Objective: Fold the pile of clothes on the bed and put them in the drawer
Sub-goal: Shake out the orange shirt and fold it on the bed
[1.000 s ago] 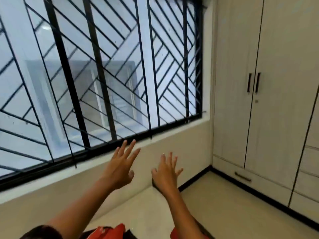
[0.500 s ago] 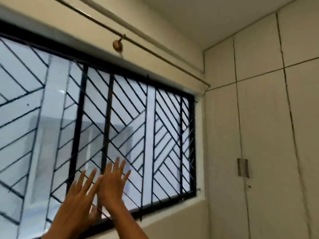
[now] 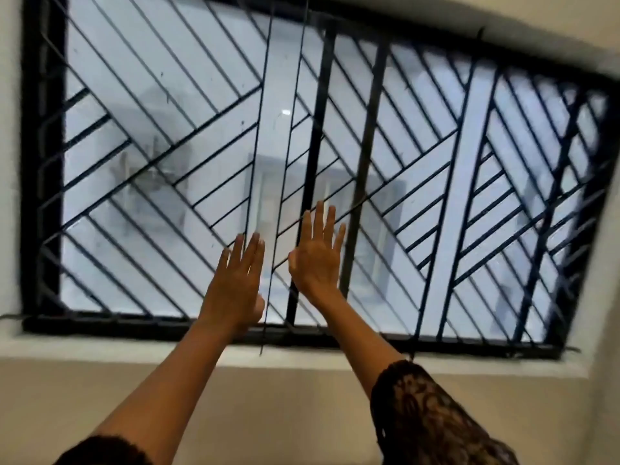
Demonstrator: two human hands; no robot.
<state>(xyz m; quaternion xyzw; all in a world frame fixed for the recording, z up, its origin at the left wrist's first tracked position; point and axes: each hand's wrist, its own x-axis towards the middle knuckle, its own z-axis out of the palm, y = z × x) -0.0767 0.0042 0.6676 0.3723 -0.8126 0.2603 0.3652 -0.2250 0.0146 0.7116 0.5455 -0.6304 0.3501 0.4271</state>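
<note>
Both my arms are stretched out in front of me toward a window. My left hand (image 3: 239,280) is raised with straight fingers held together and holds nothing. My right hand (image 3: 317,255) is a little higher and to the right, fingers straight and slightly spread, also holding nothing. No clothes, bed or drawer show in the head view.
A wide window (image 3: 318,169) with a black frame and a grille of diagonal black bars fills most of the view. A pale sill (image 3: 302,355) runs under it, with a beige wall (image 3: 268,404) below. Dark lace sleeves (image 3: 422,411) cover my upper arms.
The view has swung left from the wardrobe corner to face the window squarely. My hands have stayed raised with straight fingers and have moved apart.
</note>
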